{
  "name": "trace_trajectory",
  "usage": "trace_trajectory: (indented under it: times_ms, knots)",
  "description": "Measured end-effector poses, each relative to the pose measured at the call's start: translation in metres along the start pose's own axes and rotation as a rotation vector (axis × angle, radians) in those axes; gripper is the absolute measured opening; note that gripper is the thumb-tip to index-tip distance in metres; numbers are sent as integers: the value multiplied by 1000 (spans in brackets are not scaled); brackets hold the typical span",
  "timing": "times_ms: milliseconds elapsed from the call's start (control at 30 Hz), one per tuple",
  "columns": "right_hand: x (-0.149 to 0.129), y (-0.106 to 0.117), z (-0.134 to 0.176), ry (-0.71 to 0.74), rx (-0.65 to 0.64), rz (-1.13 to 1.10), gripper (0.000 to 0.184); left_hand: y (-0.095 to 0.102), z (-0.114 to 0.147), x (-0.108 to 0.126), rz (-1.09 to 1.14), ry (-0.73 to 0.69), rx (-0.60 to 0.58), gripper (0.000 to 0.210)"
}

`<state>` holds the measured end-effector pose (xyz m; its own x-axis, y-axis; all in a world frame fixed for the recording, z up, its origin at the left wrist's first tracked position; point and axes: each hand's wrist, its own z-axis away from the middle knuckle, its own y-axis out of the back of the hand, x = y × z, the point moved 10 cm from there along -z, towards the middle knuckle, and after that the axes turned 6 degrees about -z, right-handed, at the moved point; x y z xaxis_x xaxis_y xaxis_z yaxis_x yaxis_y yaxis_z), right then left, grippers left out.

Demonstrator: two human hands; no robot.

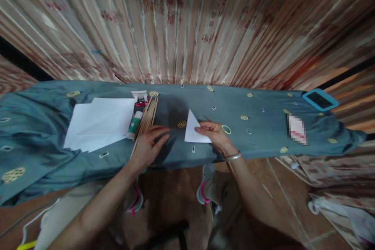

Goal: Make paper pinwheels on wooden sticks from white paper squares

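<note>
My right hand (215, 134) pinches a white folded paper triangle (195, 131) at its right side, above the cloth. The thin brown tip of something, perhaps a stick, pokes out behind its fingers; the rest is hidden. Just right of this hand lies a pale green ring (226, 129), partly covered. My left hand (149, 144) is over the lower end of a bundle of wooden sticks (150, 113), its fingers and thumb apart and nothing between them. Beside the sticks lies a green and white glue stick (134, 125). Several white paper sheets (99, 123) are spread further left.
Blue-green patterned cloth (258, 136) covers the long narrow table. A small red and white box (141, 98) stands behind the sticks. To the right are a blue-framed device (320, 99) and a blurred-out packet (297, 129). A curtain (175, 27) hangs along the back edge.
</note>
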<state>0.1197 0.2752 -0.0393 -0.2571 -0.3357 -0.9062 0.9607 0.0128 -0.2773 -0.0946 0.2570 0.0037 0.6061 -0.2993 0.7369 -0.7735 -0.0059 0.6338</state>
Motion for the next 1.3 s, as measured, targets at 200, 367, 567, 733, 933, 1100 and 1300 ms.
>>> trace_trajectory:
  times_ms: [200,367,567,733,933,1100,1300]
  knots:
    - [17,-26,-2,-32,-177,64,33,-53,4,-2,595,393,-139,43]
    - [29,-34,-1,-54,-273,142,35,-52,-2,-7,711,478,-46,38]
    - [32,-34,2,-85,-260,161,39,-48,-3,-19,654,519,12,31]
    - [32,-29,4,-78,-253,193,39,-42,-8,-31,634,487,70,32]
    - [30,-18,3,-25,-209,202,40,-48,-7,-41,595,487,36,34]
    - [27,-10,2,5,-193,251,39,-51,-10,-33,499,439,-27,34]
    - [19,1,0,61,-167,479,27,-26,-13,25,-103,-126,78,40]
